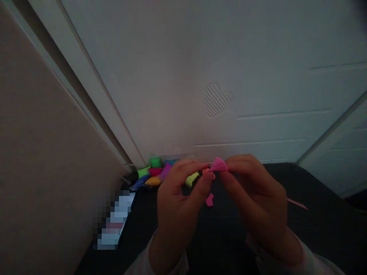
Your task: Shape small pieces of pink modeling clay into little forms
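Pink clay-like piece (219, 165) pinched between your two hands over a dark tabletop (223, 240).
Your tabletop meets a white panel (157, 84) embossed with a striped heart (218, 100), a beige wall (43, 152) rises at left, and the light is dim. Colorful packets (155, 181) crowd the far left corner; a pixelated flat rectangle (117, 221) lies nearer you. Your left hand (179, 204) closes thumb and forefinger on the pink piece's narrow left end, your right hand (259, 200) on its right corner, so its broader part shows between your fingertips.
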Motion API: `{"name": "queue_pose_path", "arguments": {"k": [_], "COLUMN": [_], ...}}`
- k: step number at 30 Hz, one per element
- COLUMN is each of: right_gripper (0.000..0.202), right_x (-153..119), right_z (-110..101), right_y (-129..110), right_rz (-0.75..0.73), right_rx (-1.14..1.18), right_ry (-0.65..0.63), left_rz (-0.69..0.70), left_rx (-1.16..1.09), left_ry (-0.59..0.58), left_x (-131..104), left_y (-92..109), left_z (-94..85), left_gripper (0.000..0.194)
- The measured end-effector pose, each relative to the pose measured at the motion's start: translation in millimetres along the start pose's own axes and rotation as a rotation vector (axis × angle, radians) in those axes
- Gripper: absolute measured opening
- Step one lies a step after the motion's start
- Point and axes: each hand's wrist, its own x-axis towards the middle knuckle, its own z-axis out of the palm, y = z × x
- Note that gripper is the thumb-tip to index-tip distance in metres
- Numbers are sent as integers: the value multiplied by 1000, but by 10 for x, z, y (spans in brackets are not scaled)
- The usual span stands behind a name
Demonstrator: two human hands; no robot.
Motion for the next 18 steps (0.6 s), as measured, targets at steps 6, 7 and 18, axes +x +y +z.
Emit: {"name": "queue_pose_path", "arguments": {"k": [6, 7, 18], "right_gripper": [23, 23, 22], "right_x": [4, 4, -10], "right_z": [-8, -9, 2], "right_y": [2, -1, -14], "right_rz": [-47, -54, -24], "right_rx": [23, 26, 62], "right_ry": [-61, -65, -77], "left_rz": [-121, -129, -178], "left_rx": [-196, -223, -406], "left_ry": [-71, -74, -50], "left_x": [47, 51, 36], "left_y": [51, 53, -7], "left_z": [-5, -3, 19], "left_gripper": [11, 12, 10]}}
